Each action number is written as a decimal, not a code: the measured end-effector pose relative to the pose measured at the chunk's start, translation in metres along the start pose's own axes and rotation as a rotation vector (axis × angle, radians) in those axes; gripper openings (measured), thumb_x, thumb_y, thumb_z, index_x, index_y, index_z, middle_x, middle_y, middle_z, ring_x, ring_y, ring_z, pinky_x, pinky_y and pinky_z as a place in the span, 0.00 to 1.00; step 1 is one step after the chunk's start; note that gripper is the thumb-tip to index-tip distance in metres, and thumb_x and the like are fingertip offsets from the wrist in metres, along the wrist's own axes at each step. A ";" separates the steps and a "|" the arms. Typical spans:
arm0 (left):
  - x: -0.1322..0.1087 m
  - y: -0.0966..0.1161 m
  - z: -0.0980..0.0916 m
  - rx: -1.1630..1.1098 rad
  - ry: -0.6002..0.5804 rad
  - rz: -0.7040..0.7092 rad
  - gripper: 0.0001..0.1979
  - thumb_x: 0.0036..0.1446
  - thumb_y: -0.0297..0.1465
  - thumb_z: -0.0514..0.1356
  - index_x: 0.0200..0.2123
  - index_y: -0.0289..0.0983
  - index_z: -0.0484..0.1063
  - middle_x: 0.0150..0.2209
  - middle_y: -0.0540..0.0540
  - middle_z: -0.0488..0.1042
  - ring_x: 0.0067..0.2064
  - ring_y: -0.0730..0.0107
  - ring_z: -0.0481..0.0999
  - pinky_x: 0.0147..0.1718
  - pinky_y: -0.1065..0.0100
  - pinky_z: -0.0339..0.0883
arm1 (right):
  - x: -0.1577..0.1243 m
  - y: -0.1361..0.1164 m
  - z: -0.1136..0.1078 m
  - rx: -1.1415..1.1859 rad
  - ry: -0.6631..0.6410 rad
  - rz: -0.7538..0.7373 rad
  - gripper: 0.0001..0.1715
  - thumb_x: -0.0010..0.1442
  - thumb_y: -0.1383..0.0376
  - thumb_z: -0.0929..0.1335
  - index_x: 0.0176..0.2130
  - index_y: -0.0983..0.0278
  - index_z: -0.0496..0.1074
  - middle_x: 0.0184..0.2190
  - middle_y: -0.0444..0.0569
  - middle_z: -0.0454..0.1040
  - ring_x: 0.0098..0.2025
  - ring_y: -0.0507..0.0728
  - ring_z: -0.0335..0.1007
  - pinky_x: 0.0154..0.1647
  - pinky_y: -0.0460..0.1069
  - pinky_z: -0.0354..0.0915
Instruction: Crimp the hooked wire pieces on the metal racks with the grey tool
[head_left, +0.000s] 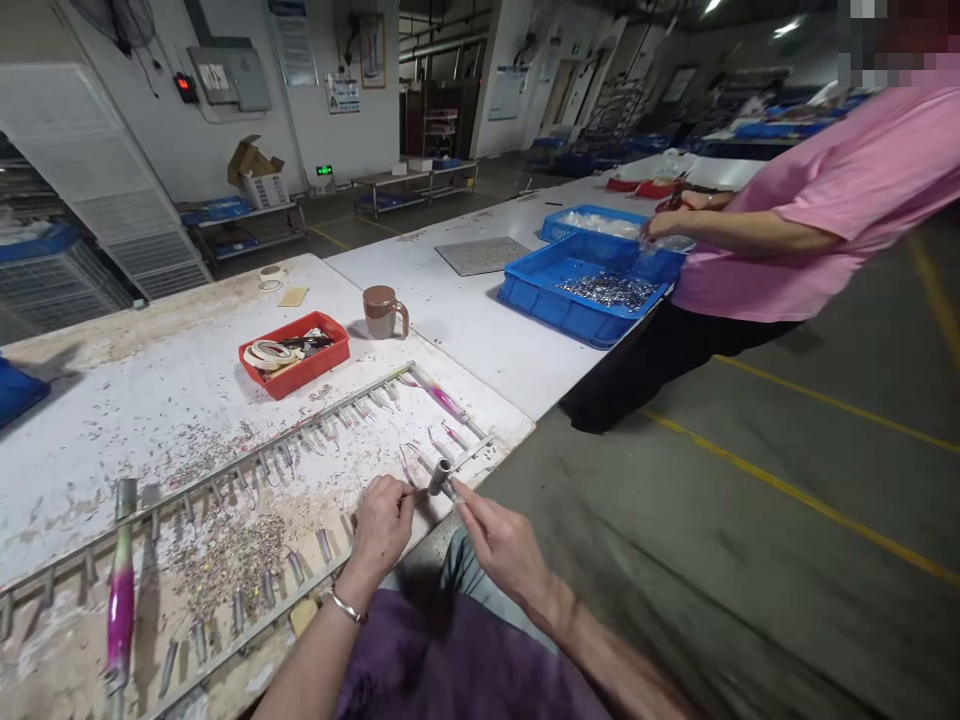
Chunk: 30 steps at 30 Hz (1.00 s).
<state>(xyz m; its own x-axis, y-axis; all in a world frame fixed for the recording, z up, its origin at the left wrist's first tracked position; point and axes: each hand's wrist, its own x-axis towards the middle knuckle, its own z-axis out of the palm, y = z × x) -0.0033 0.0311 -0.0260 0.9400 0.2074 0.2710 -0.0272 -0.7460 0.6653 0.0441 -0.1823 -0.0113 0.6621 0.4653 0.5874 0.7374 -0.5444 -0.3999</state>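
Observation:
Near the table's front edge, my right hand (501, 540) is closed round a grey metal tube piece (440, 476), whose round open end faces up. Just left of it, my left hand (384, 522) has its fingers pinched beside the tube; what they grip is too small to make out. A long metal rack frame (225, 462) lies on the table below and left of my hands, with several short grey tubes and thin hooks along its rails. One magenta and white handle (442, 398) sits at its right end, another magenta handle (121, 610) at the lower left.
A red tray (300, 378) with tape rolls and a brown mug (381, 312) stand beyond the rack. Farther right are a grey board (482, 256) and a blue crate (577, 320) of small metal parts. A person in pink (795, 230) works beside the crate. Chips litter the table (150, 400).

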 end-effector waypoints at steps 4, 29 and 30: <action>0.000 -0.001 0.001 -0.002 0.000 -0.010 0.11 0.70 0.29 0.56 0.35 0.40 0.76 0.36 0.45 0.78 0.44 0.60 0.76 0.45 0.60 0.68 | 0.003 -0.002 -0.006 0.130 0.239 -0.084 0.26 0.77 0.66 0.61 0.69 0.64 0.71 0.43 0.57 0.86 0.39 0.59 0.85 0.38 0.50 0.80; 0.001 -0.004 0.000 -0.010 -0.024 0.041 0.10 0.69 0.27 0.56 0.38 0.41 0.77 0.37 0.45 0.78 0.45 0.61 0.76 0.45 0.60 0.70 | 0.002 -0.004 -0.003 -0.004 0.005 -0.124 0.24 0.78 0.64 0.60 0.64 0.63 0.77 0.24 0.47 0.78 0.22 0.54 0.75 0.24 0.45 0.70; 0.001 -0.004 0.000 -0.008 -0.022 0.044 0.10 0.70 0.27 0.56 0.38 0.41 0.77 0.37 0.45 0.78 0.45 0.61 0.76 0.45 0.60 0.70 | 0.001 -0.003 -0.003 0.005 0.002 -0.115 0.24 0.78 0.64 0.60 0.65 0.64 0.75 0.26 0.48 0.79 0.25 0.55 0.77 0.26 0.45 0.71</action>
<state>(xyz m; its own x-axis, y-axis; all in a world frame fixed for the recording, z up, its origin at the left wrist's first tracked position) -0.0023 0.0339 -0.0288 0.9452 0.1600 0.2846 -0.0716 -0.7489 0.6588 0.0416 -0.1826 -0.0072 0.5725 0.5233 0.6312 0.8094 -0.4837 -0.3330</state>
